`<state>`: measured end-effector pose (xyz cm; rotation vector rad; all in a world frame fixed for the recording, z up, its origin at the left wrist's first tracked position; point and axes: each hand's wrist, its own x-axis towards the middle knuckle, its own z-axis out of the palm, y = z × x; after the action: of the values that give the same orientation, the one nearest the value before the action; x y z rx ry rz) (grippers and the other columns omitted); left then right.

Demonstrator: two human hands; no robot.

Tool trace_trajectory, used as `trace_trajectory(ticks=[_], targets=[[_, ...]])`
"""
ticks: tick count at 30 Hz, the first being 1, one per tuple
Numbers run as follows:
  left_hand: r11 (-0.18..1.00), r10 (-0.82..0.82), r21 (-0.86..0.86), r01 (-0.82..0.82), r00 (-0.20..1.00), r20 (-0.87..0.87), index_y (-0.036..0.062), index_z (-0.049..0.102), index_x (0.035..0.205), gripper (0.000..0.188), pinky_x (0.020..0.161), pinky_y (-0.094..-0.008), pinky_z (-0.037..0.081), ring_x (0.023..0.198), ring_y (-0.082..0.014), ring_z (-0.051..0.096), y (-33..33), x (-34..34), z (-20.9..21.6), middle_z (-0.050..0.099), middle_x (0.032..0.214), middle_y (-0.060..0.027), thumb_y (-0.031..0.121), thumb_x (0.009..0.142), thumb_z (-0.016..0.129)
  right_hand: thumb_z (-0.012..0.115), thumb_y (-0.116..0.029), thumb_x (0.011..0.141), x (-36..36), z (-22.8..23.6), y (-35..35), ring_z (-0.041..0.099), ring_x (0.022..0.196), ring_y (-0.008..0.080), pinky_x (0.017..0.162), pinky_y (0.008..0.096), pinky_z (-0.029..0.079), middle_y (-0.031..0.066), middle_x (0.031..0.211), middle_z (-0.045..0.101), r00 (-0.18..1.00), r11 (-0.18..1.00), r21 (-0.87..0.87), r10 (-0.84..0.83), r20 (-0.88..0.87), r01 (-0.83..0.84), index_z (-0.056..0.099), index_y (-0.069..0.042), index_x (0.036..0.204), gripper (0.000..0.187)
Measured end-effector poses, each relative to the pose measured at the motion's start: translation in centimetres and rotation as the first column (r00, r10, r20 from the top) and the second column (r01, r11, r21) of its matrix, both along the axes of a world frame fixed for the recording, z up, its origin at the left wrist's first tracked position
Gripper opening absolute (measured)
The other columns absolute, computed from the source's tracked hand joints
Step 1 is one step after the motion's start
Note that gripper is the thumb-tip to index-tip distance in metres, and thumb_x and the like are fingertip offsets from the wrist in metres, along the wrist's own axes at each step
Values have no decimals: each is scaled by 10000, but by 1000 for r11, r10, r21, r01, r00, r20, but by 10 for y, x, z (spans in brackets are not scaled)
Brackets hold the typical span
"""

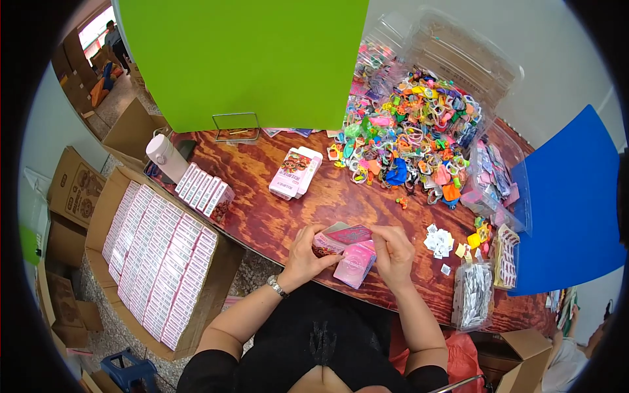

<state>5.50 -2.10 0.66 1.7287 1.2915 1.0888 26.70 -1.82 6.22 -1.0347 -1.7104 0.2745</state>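
Note:
At the table's near edge, my left hand [306, 254] is closed around a small pink-and-white carton [325, 243], its thumb across the front. The carton's upper side appears open. Across from it, my right hand [395, 254] pinches the end of a dark pink printed card [352, 233], which slants over the carton's mouth. Just below, between the hands, lies a light pink packet [355, 266] with a round design; whether my fingers touch it I cannot tell. Farther back on the table is a stack of flat pink cartons [296, 173].
A large cardboard box [226, 262] full of packed cartons stands at left, with a row of cartons [202, 190] and a pink bottle [166, 157] nearby. A colourful trinket heap [419, 124], white slips [439, 241] and a tub of sachets [473, 295] occupy the right. Green [242, 59] and blue [570, 209] panels flank the table.

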Motion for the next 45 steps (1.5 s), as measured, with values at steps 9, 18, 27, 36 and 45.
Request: trace_trajectory(ticks=[9, 18, 27, 36, 45], targets=[[939, 52, 342, 29, 973, -225, -14, 526, 1299, 751, 925, -460, 461, 1076, -392, 551, -1, 9, 12, 599, 1158, -200, 185, 675, 893, 743, -1, 735, -13, 0, -16, 629, 763, 234, 658, 347, 516, 65, 927, 691, 891, 982, 187, -76, 447, -10, 735, -84, 1077, 352], [971, 75, 237, -29, 979, -189, 3, 515, 1305, 753, 922, -453, 482, 1089, -364, 577, 10, -1, 7, 586, 1152, -181, 198, 684, 892, 650, -47, 927, 132, -42, -1, 668, 792, 298, 694, 387, 522, 156, 922, 678, 794, 847, -37, -481, 371, 531, 694, -30, 1136, 213], [985, 30, 175, 8, 977, -210, 0, 490, 1335, 786, 956, -447, 491, 1153, -355, 583, 10, 4, 6, 580, 1220, -186, 247, 708, 897, 720, -203, 888, 105, -81, 88, 640, 997, 379, 843, 477, 528, 170, 1070, 672, 821, 879, -154, -341, 457, 451, 656, -63, 1242, 386], [980, 59, 196, -21, 980, -191, -24, 488, 1330, 795, 934, -474, 471, 1099, -385, 563, 12, -5, 6, 583, 1172, -213, 293, 725, 894, 711, -250, 899, 84, -103, 136, 649, 971, 420, 815, 513, 533, 179, 1015, 647, 791, 836, -214, -350, 502, 505, 634, -94, 1136, 294], [981, 43, 196, -6, 981, -187, -8, 498, 1325, 785, 926, -472, 473, 1090, -387, 563, 14, 2, 6, 588, 1164, -213, 327, 735, 892, 710, -287, 915, 77, -113, 164, 670, 908, 414, 772, 517, 540, 190, 1019, 667, 712, 777, -165, -441, 547, 608, 630, -76, 1097, 290]])
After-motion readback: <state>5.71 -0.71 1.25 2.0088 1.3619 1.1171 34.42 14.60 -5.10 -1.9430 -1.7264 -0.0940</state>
